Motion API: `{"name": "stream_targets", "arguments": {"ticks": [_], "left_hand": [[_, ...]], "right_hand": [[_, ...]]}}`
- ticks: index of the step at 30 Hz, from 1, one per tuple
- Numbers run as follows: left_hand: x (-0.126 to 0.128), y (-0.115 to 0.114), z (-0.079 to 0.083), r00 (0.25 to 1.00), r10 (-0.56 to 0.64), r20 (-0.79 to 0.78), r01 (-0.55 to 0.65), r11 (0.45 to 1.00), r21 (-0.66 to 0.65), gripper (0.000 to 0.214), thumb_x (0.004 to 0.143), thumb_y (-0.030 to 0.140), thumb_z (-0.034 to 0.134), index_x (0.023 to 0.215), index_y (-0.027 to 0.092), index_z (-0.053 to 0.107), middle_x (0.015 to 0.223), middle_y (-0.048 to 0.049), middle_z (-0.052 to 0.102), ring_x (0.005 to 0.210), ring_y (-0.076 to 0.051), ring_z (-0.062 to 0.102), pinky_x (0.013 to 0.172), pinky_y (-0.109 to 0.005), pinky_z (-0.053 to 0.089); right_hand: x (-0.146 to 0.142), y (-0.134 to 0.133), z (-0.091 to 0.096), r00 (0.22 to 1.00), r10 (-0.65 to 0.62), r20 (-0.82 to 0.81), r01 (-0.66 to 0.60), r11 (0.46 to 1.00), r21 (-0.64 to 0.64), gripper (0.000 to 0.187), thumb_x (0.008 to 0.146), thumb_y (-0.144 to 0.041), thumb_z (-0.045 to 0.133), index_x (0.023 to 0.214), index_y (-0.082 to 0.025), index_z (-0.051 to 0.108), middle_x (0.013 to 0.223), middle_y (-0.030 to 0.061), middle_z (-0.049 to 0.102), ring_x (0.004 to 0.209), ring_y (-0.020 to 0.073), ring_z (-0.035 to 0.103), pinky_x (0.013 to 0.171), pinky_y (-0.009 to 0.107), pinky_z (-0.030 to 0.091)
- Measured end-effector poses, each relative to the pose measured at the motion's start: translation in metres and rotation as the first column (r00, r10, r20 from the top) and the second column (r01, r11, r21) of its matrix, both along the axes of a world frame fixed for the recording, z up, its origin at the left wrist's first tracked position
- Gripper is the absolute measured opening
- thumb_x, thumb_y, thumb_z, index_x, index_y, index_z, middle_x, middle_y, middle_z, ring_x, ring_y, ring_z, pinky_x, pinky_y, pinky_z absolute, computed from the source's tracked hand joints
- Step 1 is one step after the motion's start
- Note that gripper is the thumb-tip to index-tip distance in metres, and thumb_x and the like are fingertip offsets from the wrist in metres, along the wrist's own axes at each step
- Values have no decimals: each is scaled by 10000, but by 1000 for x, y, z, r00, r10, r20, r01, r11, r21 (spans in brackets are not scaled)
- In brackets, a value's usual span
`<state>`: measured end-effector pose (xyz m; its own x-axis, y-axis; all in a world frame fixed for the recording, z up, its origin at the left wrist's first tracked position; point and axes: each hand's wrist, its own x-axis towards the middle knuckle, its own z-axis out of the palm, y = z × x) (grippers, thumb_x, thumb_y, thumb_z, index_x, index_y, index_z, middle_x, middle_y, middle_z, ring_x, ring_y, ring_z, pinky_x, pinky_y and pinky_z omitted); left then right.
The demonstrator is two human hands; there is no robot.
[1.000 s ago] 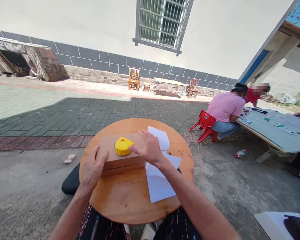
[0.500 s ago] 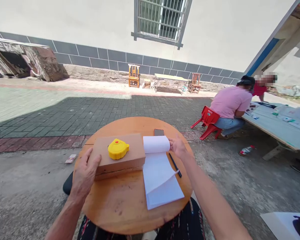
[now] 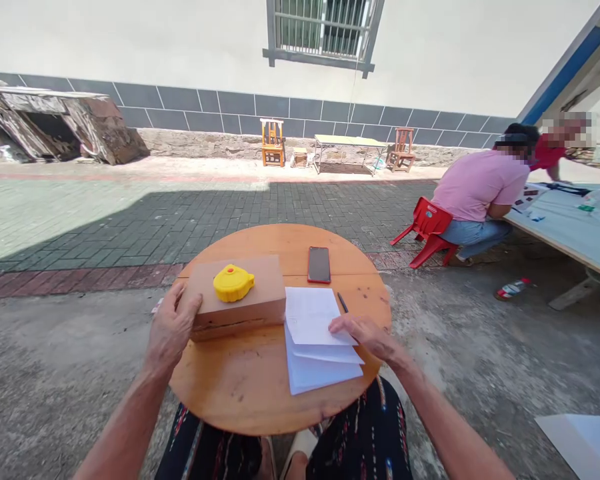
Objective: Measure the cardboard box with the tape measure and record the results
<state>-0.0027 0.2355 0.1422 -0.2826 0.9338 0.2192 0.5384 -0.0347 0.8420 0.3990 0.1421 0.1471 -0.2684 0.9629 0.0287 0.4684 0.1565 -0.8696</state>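
My left hand [image 3: 174, 321] grips the left end of a brown cardboard box [image 3: 260, 310], thumb and fingers around its corner. On the box's top lies a yellow tape measure [image 3: 233, 283] with a red button. To the right of the box is a stack of white paper sheets [image 3: 310, 317], with faint marks on the top sheet and its lower edges fanned apart. My right hand [image 3: 367, 335] pinches the right edge of the upper sheets, its lower fingers partly hidden. A black pen [image 3: 343, 303] shows just beyond that hand, partly covered by it.
A phone with a red edge [image 3: 319, 265] lies on the round wooden table [image 3: 230, 393], beyond the paper. To the right, a person in a pink shirt [image 3: 485, 179] sits on a red chair [image 3: 429, 220] at a long table [image 3: 595, 223]. A bottle [image 3: 513, 289] lies on the ground.
The curled sheet has come down flat onto the stack, uncovering the phone. My right hand has moved nearer to me along the paper's right side. My left hand stays on the box.
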Motion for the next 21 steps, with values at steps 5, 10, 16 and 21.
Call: {"name": "stream_targets", "arguments": {"ticks": [5,10,16,21], "left_hand": [[35,-52,42,948,207,-242,-111,927,358,573,908,444,494,1402,157,458,1497,-159,411,1417,-332,330,1195,-509,235],[140,-119,35,787,-323,-526,555,742,375,410,930,176,469,1322,282,530,1437,-63,511,1364,-256,430,1107,-464,400],[201,-120,-34,531,-644,-551,653,725,-219,443,938,365,494,1341,188,542,1468,-117,493,1380,-323,408,1132,-558,344],[185,-123,-54,487,-657,-576,687,695,-212,441,956,406,455,1360,240,519,1520,-61,437,1422,-296,348,1172,-551,273]], "right_hand": [[-14,-12,-15,973,22,228,-64,982,180,385,962,-447,471,848,-224,763,974,74,755,968,270,665,929,409,464],[-24,-25,-24,956,-32,291,-46,965,260,316,960,-322,468,863,-196,741,1074,109,731,1042,257,648,947,379,461],[-13,-1,-3,931,-162,327,127,984,127,328,938,-338,413,922,-208,714,978,58,756,890,209,690,800,291,512],[-10,89,7,736,-439,516,458,883,100,363,871,-417,479,1027,-180,706,986,106,754,954,275,691,789,327,489]]}}
